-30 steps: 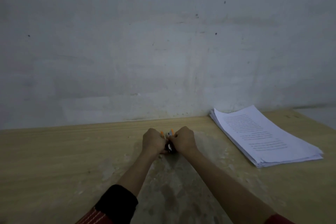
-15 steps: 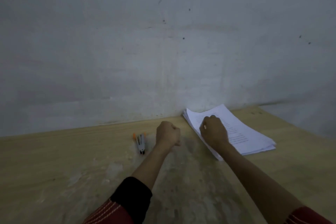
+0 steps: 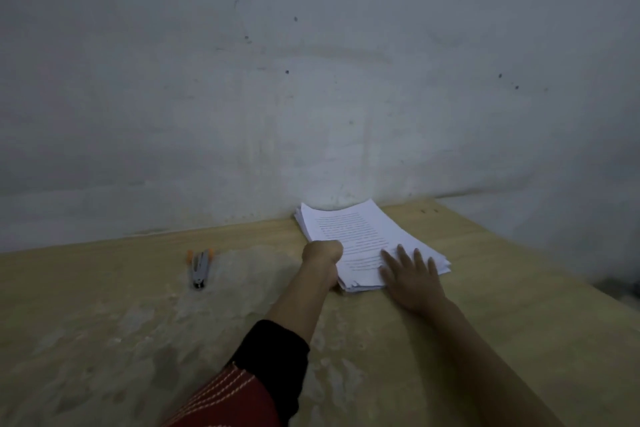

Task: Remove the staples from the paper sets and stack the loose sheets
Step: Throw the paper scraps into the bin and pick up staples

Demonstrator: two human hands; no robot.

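Likely picking a set: left hand (image 3: 322, 255) grips paper stack (image 3: 360, 229) edge, right hand (image 3: 412, 281) presses flat-fingered; next probably needs staple remover (image 3: 200, 269).

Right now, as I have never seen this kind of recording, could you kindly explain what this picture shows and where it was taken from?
There is no machine here: a person works with bare hands, and the single picture comes from a camera worn on the head, looking forward and down. A wooden table stands against a grey wall. On it lie a paper stack with printed text and, apart to its left, a small grey and orange staple remover, which nobody holds. The right hand lies flat on the stack's near end, fingers spread. The left hand is curled at the stack's left edge; whether it grips sheets is unclear.
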